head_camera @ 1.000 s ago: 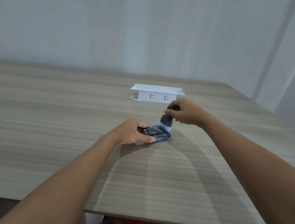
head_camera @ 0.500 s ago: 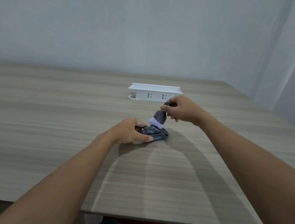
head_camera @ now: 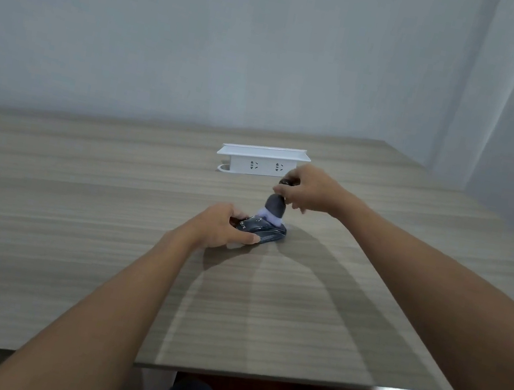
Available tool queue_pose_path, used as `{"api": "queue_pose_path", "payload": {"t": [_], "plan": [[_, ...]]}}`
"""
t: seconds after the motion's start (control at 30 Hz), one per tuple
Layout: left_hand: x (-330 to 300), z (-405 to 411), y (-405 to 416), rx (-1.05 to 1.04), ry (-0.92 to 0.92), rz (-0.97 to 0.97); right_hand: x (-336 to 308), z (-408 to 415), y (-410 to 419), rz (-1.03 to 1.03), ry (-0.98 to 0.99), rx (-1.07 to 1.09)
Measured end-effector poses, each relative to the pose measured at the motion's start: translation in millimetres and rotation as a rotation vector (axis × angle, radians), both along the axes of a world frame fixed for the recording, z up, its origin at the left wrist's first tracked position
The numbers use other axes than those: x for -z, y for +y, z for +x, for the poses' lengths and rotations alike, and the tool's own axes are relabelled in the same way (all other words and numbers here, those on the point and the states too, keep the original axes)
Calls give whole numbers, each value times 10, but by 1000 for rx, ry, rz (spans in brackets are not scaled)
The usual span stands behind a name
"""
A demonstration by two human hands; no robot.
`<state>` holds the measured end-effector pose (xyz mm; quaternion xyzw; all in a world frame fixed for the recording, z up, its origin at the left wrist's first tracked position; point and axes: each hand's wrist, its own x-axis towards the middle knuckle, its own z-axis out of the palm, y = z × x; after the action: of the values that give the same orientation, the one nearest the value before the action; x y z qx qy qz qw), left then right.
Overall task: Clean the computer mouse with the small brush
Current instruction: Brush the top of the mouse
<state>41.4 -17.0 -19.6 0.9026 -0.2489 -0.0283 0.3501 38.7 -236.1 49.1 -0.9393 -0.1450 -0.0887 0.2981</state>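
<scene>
Brushing step underway. Left hand (head_camera: 220,228) clamps the mouse (head_camera: 264,230) flat on the counter (head_camera: 70,230), frame center. Right hand (head_camera: 309,190) pinches the small brush (head_camera: 276,206), bristles touching the mouse top. Next: probably sweep the remaining areas. Versus 0.5 s ago: brush now more upright, nearer the mouse's right end.
</scene>
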Motion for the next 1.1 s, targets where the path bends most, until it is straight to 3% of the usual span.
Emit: {"api": "queue_pose_path", "payload": {"t": [0.07,0.3,0.6,0.9,1.1], "plan": [[13,12,-4,-8,-10,13,2,-31,2,85,21,-13],[32,6,-14,-6,3,-14,116,-47,-224,-145,13,107],[31,19,-14,-60,13,25,68,-103,-31,180,20,22],[10,7,-37,-72,7,23,129,-128,-96,-105,-87,87],[-1,-21,-67,-100,4,40,36,-151,27,41,-55,17]]}}
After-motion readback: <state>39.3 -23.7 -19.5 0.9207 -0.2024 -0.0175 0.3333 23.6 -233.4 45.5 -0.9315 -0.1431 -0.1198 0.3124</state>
